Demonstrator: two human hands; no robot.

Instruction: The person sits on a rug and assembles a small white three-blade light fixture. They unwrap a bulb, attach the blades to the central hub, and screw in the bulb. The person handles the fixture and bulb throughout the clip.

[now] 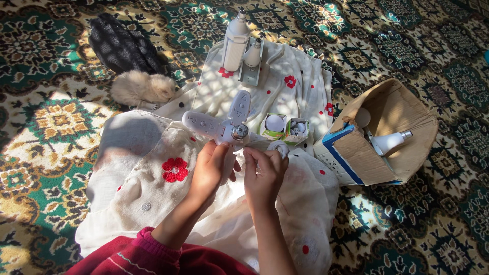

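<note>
Left hand (210, 170) closed round the lower blade of a white folding lamp (224, 125), at the middle of the view over a white cloth (153, 188) with red flowers. Lamp's metal screw base (239, 132) facing up, two blades spread far and left. Right hand (264, 173) just beside, fingers curled narrow round something small and white at the lamp's near right edge; hard to make out what. Just right of the lamp, two small open boxes (284, 127) with round white parts inside. Farther right, at the cloth's edge, a torn carton (387, 132) lying open, a white bulb (389, 141) inside, partly in shadow. At the far edge of the cloth, two more white lamps (237, 43) upright on a grey stand. Far left, a pale kitten (142, 89) on the carpet (433, 224), a dark bundle (122, 48) behind it. Open carpet to the left, right and near right. Forearms and red sleeves cut off by the near edge.
</note>
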